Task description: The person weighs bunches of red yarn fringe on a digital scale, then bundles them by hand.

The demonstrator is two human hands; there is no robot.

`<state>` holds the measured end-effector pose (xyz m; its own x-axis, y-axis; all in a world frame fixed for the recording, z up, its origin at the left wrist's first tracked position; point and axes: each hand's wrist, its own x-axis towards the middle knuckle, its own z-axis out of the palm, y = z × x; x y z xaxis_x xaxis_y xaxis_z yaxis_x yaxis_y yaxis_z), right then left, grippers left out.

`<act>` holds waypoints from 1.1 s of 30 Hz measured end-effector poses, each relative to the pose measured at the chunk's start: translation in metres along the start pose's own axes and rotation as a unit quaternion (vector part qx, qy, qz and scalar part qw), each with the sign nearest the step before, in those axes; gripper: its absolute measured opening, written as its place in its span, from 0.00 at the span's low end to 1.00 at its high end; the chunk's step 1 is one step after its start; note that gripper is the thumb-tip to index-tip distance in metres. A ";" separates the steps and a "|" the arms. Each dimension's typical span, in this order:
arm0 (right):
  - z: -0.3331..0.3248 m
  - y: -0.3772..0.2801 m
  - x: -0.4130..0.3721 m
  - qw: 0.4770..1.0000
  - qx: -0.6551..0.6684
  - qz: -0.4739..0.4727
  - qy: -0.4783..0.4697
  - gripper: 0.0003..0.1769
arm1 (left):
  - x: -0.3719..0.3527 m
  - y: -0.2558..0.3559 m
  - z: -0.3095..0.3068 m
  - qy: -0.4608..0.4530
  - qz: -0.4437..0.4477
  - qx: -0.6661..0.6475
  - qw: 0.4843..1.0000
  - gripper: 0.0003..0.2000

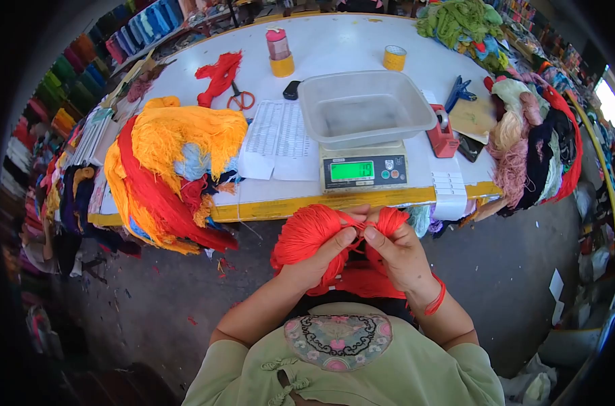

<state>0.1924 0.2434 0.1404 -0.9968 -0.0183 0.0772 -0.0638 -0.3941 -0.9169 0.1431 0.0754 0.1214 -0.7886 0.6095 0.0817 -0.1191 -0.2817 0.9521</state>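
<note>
Bright red yarn [309,233] hangs in a thick hank between my two hands, just off the table's front edge. My left hand [334,247] is closed on the bulky left part, thumb pointing inward. My right hand [396,249] pinches the yarn close beside it, and the two thumb tips nearly meet over a few strands. A red strand [437,298] loops around my right wrist. More of the red yarn lies below, across my lap. Behind my hands stands a digital scale [365,168] with a lit green display and a translucent plastic tub [368,132] on top.
Yellow and red yarn hanks [179,142] pile over the table's left edge, mixed yarns [524,135] on the right. The white table [341,40] also holds printed sheets [278,135], scissors [241,98], a bottle [277,46], a tape roll [394,58], a red tape dispenser [442,135] and a blue clamp [460,91].
</note>
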 end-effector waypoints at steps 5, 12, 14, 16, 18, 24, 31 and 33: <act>-0.042 -0.012 -0.013 0.988 0.142 0.026 -0.061 0.10 | 0.000 -0.009 -0.015 -0.043 -0.068 -0.121 0.989 0.19; -0.241 -0.094 -0.093 0.906 0.355 -0.034 0.228 0.12 | -0.035 0.056 -0.180 0.020 0.186 -0.511 0.839 0.13; -0.287 -0.103 -0.129 0.836 0.322 -0.204 0.394 0.14 | -0.037 0.064 -0.154 -0.090 0.222 -0.496 0.835 0.22; -0.299 -0.088 -0.133 0.794 0.176 -0.196 0.548 0.13 | -0.029 0.067 -0.095 -0.099 0.198 -0.496 0.840 0.25; -0.282 -0.042 -0.120 0.855 -0.127 0.139 0.484 0.07 | -0.026 0.070 -0.062 -0.103 0.173 -0.494 0.846 0.29; -0.106 0.004 -0.069 0.652 -0.691 0.284 -0.131 0.21 | 0.008 -0.009 -0.012 -0.238 -0.004 -0.015 0.971 0.36; -0.065 -0.033 -0.048 0.855 -0.489 0.080 -0.152 0.12 | 0.026 0.009 0.059 -0.256 0.001 0.330 0.909 0.30; -0.071 -0.031 -0.051 0.917 -0.379 0.065 -0.105 0.10 | 0.029 0.008 0.054 -0.241 0.025 0.329 0.913 0.27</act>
<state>0.2415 0.3219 0.1373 -0.9723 -0.2282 -0.0510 -0.0395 0.3752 -0.9261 0.1522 0.1308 0.1469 -0.4076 0.9078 0.0990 0.4228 0.0915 0.9016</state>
